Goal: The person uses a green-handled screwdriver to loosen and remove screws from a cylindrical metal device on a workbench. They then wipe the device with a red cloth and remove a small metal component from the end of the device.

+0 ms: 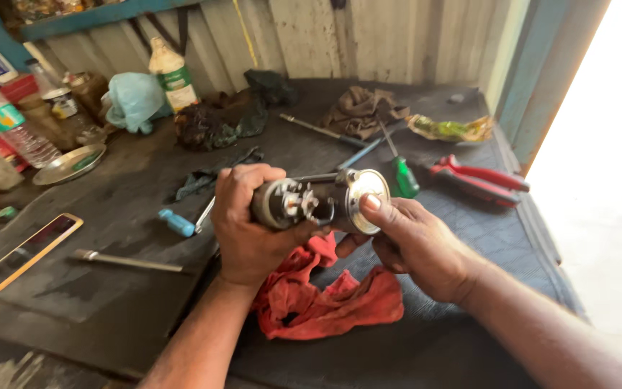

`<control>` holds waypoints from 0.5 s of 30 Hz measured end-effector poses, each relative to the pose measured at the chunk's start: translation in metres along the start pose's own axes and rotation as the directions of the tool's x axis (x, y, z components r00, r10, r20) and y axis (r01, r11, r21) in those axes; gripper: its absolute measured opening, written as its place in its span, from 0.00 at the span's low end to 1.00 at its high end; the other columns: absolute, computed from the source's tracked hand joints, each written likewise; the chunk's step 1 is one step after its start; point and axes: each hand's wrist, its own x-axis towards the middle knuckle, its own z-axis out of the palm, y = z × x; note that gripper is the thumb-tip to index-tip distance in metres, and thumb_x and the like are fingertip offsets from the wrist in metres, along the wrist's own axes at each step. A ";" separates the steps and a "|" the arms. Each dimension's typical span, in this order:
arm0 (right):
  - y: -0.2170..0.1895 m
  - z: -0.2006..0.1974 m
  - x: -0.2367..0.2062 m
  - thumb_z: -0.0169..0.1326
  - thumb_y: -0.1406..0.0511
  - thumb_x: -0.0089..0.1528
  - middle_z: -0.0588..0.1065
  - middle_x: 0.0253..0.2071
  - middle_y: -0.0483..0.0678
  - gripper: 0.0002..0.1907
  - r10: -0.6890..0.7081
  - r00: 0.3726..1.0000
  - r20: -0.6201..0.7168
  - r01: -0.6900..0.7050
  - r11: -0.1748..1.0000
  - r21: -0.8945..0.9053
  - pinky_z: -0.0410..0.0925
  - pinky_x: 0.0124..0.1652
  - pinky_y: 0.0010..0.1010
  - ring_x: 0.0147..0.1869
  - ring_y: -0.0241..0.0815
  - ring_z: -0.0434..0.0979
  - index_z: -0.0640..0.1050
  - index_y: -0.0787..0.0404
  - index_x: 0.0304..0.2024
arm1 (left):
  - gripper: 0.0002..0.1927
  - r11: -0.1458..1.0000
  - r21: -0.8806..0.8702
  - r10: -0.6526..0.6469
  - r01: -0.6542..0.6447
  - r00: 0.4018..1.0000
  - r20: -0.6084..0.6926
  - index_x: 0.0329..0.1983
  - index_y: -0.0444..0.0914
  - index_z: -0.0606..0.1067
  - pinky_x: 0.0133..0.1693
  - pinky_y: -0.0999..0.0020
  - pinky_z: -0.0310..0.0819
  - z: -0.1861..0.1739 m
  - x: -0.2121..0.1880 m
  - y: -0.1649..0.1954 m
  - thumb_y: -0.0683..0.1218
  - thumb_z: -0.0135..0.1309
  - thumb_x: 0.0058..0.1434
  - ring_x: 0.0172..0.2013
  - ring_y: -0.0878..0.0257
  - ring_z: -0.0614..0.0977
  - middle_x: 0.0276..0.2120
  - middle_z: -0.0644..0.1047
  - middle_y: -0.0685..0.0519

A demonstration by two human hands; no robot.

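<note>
A dark cylindrical metal motor with a silvery round end cap [318,202] is held in the air just above a crumpled red rag [325,299]. The left hand [246,223] wraps around its body; the right hand [412,241] pinches the cap. Beyond the rag lie a green-handled screwdriver [399,171] and red-handled pliers [478,179].

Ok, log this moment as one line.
left hand: grips motor body | right hand: thumb on metal end cap | below: red rag | bench: screwdrivers, pliers

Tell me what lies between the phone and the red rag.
Head view: a metal rod lies on the dark mat between the phone and the red rag.
</note>
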 end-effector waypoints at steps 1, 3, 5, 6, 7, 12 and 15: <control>-0.001 -0.002 0.000 0.48 0.44 0.64 0.82 0.36 0.49 0.30 -0.048 0.997 -0.055 0.044 0.997 -0.062 0.54 0.22 0.22 0.23 0.28 0.58 0.79 0.63 0.51 | 0.36 1.000 -0.017 -0.006 0.007 1.000 0.015 0.46 0.40 0.72 0.47 0.57 0.72 0.004 0.001 0.000 0.59 0.77 0.41 0.43 0.53 0.77 0.42 0.76 0.52; -0.004 -0.005 0.001 0.51 0.47 0.63 0.81 0.35 0.46 0.27 -0.111 0.987 -0.112 0.093 0.984 -0.155 0.55 0.23 0.22 0.25 0.28 0.60 0.78 0.60 0.52 | 0.36 0.999 -0.028 -0.027 0.029 0.998 0.058 0.44 0.40 0.71 0.43 0.57 0.71 0.006 0.001 0.000 0.58 0.79 0.39 0.41 0.52 0.76 0.39 0.74 0.51; -0.005 -0.009 0.002 0.54 0.50 0.60 0.80 0.34 0.45 0.26 -0.149 0.979 -0.139 0.115 0.967 -0.226 0.53 0.23 0.23 0.25 0.28 0.59 0.76 0.57 0.55 | 0.35 0.998 -0.055 -0.025 0.031 0.994 0.105 0.45 0.40 0.70 0.45 0.56 0.72 0.010 0.001 -0.001 0.55 0.78 0.40 0.43 0.51 0.77 0.40 0.74 0.51; -0.005 -0.010 0.002 0.54 0.51 0.61 0.80 0.35 0.45 0.25 -0.179 0.972 -0.151 0.141 0.963 -0.231 0.55 0.25 0.23 0.27 0.28 0.61 0.76 0.59 0.54 | 0.34 0.996 -0.076 -0.032 0.042 0.990 0.136 0.45 0.40 0.70 0.46 0.56 0.72 0.012 -0.001 0.000 0.54 0.77 0.41 0.44 0.51 0.77 0.41 0.74 0.51; -0.005 -0.010 0.002 0.55 0.52 0.62 0.79 0.36 0.44 0.25 -0.204 0.964 -0.171 0.161 0.958 -0.237 0.57 0.27 0.23 0.30 0.28 0.63 0.76 0.61 0.54 | 0.34 0.997 -0.063 -0.034 0.044 0.988 0.151 0.45 0.40 0.70 0.46 0.56 0.71 0.013 -0.003 0.001 0.54 0.77 0.42 0.44 0.51 0.77 0.41 0.74 0.51; 0.004 -0.006 0.004 0.57 0.55 0.64 0.78 0.44 0.46 0.27 -0.378 0.916 -0.132 0.355 0.919 -0.168 0.73 0.46 0.26 0.46 0.33 0.78 0.72 0.66 0.59 | 0.32 0.999 -0.012 0.041 -0.040 0.985 0.170 0.45 0.42 0.71 0.46 0.56 0.68 0.011 -0.004 0.003 0.55 0.76 0.43 0.44 0.52 0.79 0.41 0.77 0.53; 0.011 -0.009 0.004 0.57 0.57 0.64 0.78 0.44 0.46 0.28 -0.383 0.910 -0.161 0.355 0.918 -0.178 0.74 0.46 0.30 0.46 0.35 0.78 0.71 0.66 0.62 | 0.30 0.996 0.020 0.082 -0.087 0.979 0.187 0.46 0.43 0.71 0.47 0.57 0.69 0.006 -0.001 0.005 0.57 0.74 0.48 0.44 0.53 0.79 0.42 0.77 0.54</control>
